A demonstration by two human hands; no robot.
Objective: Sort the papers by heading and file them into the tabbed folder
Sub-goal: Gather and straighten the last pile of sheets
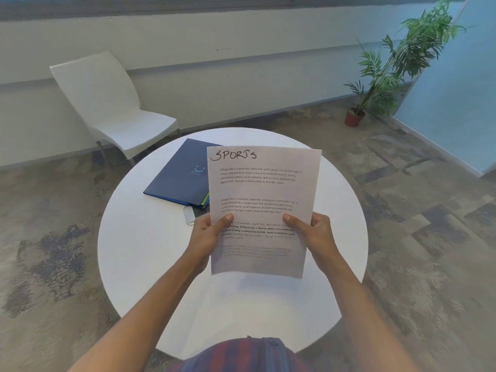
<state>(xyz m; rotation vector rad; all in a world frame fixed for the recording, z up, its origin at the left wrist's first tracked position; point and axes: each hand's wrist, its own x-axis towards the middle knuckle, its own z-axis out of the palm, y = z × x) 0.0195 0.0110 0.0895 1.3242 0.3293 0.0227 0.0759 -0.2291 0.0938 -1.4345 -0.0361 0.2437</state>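
I hold a stack of white papers (261, 189) upright above the round white table (150, 251). The top sheet carries the handwritten heading SPORTS over printed paragraphs. My left hand (208, 234) grips the stack's lower left edge, thumb on the front. Its lower right edge is gripped the same way by my right hand (312, 232). Behind the papers, at the table's far left, lies the closed dark blue folder (185, 174), with coloured tabs (206, 198) showing at its near corner. The papers hide the folder's right part.
A small white tag (189, 214) lies on the table beside the folder's near corner. A white chair (112, 108) stands beyond the table on the left. A potted plant (383, 76) stands on the patterned carpet at the far right.
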